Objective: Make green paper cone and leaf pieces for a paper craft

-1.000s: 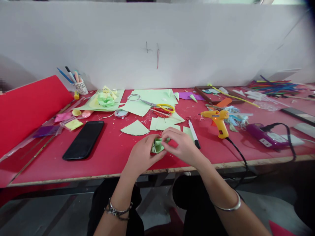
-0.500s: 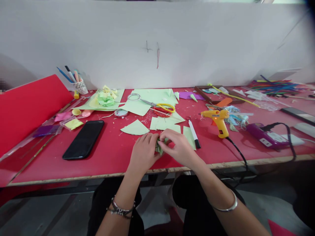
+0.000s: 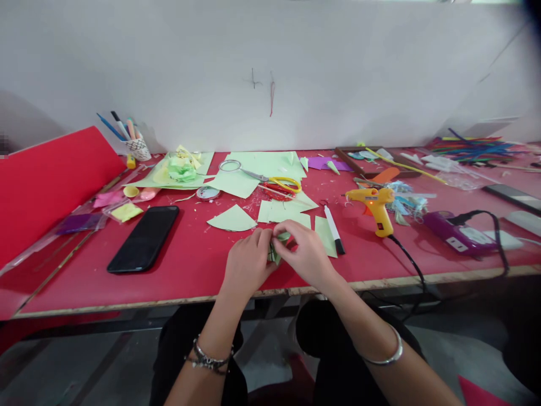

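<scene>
My left hand (image 3: 250,256) and my right hand (image 3: 305,248) meet close to the table's front edge, both closed on one small piece of green paper (image 3: 274,255). Dark lines show on that paper, and fingers hide most of it. My right thumb and forefinger pinch its upper side. Just beyond my hands lie a fan-shaped green paper piece (image 3: 232,219) and several cut green sheets (image 3: 284,213). To the right of my right hand, a white marker with a black cap (image 3: 333,230) rests beside another green strip (image 3: 324,234).
A black phone (image 3: 143,239) lies left of my hands. Yellow-handled scissors (image 3: 285,183) rest on paper farther back. On the right are a yellow glue gun (image 3: 376,206) with a cord and a purple power strip (image 3: 459,234). A pen cup (image 3: 138,149) stands back left.
My right thumb and forefinger have shifted slightly on the green paper and now form a rounder pinch. My left hand has stayed nearly still.
</scene>
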Available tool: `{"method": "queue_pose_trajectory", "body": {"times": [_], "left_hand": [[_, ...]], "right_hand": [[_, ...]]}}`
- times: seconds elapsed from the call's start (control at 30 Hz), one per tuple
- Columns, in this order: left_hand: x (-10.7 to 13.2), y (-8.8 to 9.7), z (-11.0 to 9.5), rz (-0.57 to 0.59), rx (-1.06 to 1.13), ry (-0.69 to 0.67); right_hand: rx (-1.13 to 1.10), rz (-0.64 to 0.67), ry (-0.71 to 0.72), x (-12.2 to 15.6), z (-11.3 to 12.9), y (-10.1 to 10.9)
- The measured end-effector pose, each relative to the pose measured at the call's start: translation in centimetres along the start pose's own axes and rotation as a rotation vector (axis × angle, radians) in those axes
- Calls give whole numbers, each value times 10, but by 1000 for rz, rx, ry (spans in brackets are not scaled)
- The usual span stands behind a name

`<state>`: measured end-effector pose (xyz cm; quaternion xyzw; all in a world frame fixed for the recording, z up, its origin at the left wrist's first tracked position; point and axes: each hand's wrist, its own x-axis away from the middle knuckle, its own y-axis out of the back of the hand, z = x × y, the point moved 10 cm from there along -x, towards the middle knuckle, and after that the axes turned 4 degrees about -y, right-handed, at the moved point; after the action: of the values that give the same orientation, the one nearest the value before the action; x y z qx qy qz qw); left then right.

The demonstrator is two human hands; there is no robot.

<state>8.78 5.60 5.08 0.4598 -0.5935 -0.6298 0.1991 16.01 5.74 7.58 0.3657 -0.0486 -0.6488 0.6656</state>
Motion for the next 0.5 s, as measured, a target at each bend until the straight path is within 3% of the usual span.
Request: {"method": "queue_pose_trajectory", "body": {"times": [0.3,0.5], "left_hand": [[2,2,2,-8,376,-7],[2,4,3,5,587,0]], "right_hand": [[-66,84,53,-1,10,4],[-135,236,140,1,17,8]]}}
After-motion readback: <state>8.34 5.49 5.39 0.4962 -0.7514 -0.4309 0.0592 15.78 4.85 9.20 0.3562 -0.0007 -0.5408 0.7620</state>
